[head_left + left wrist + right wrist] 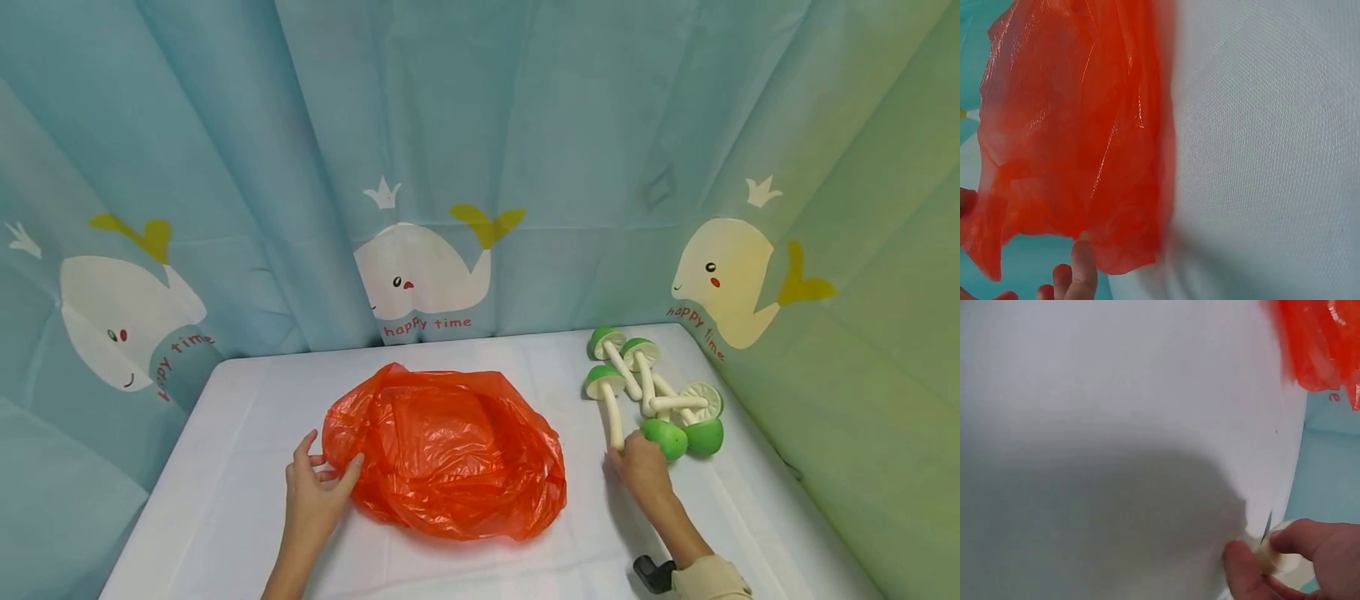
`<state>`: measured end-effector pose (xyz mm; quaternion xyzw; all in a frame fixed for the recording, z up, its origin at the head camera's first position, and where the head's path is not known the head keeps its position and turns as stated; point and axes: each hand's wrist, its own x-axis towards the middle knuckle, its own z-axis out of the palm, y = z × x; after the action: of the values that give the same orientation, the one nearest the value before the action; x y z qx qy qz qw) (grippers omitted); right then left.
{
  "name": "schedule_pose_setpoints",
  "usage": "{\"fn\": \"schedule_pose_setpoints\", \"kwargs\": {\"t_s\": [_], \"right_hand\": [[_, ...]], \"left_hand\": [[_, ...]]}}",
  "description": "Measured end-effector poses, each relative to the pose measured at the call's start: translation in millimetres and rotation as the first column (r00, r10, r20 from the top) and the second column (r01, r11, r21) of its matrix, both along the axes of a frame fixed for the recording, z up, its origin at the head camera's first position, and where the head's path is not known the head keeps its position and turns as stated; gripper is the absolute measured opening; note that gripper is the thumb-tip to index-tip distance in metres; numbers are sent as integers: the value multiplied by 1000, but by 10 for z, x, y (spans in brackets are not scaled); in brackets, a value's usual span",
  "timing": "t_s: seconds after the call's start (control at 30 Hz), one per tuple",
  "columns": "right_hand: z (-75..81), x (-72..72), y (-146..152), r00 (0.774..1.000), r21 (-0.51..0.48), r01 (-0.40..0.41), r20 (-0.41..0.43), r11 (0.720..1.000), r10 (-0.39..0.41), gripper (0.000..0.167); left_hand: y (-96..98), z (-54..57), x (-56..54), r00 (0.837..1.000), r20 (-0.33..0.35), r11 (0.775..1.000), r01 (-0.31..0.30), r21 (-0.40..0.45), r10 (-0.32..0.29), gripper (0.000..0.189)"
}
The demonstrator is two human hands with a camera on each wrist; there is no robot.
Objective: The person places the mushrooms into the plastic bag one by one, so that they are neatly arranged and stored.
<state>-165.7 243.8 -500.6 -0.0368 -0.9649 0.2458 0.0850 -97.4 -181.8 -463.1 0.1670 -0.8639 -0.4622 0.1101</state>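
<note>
A crumpled red plastic bag (450,433) lies on the table with its wide mouth facing up. At its left rim is my left hand (315,496), thumb and fingers spread apart and touching the plastic; the left wrist view shows a fingertip (1082,262) against the bag's edge. To the right of the bag, my right hand (645,471) pinches the stem end of a green-capped toy mushroom (612,412). Close up, the pale stem end (1272,556) sits between thumb and fingers. Several more toy mushrooms (645,379) with white stems lie bunched beyond and beside that hand.
A white cloth covers the table (247,450). Blue-green curtains (585,167) with printed whales stand behind it and along both sides. A black object (654,575) is at the right wrist, near the beige sleeve (711,577).
</note>
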Motion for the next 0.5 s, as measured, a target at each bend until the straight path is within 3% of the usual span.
{"fn": "schedule_pose_setpoints", "kwargs": {"t_s": [0.07, 0.17, 0.23, 0.3, 0.37, 0.5], "right_hand": [[-10, 1, -17, 1000, -109, 25, 14, 994, -23, 17], [-13, 1, -39, 996, -275, 80, 54, 958, -68, 20], [-11, -3, -55, 992, -379, 115, 91, 918, -86, 23], [-14, -11, -71, 988, -500, 140, 129, 854, -86, 26], [-16, -19, -90, 983, -644, 167, 172, 747, -72, 28], [-20, -27, -118, 967, -852, 237, 251, 467, -33, 32]], "left_hand": [[1, -3, -2, 1000, 7, 1000, 0, 3, 0, 81], [6, -6, -3, 1000, 13, 1000, -1, 2, 1, 82], [8, -5, -1, 1000, 18, 1000, -4, 7, 4, 82], [7, -3, 2, 1000, 22, 1000, -7, 9, 7, 82], [6, -3, 7, 1000, 21, 1000, -9, 13, 9, 81], [6, -12, 18, 1000, 17, 1000, -12, 6, 12, 80]]}}
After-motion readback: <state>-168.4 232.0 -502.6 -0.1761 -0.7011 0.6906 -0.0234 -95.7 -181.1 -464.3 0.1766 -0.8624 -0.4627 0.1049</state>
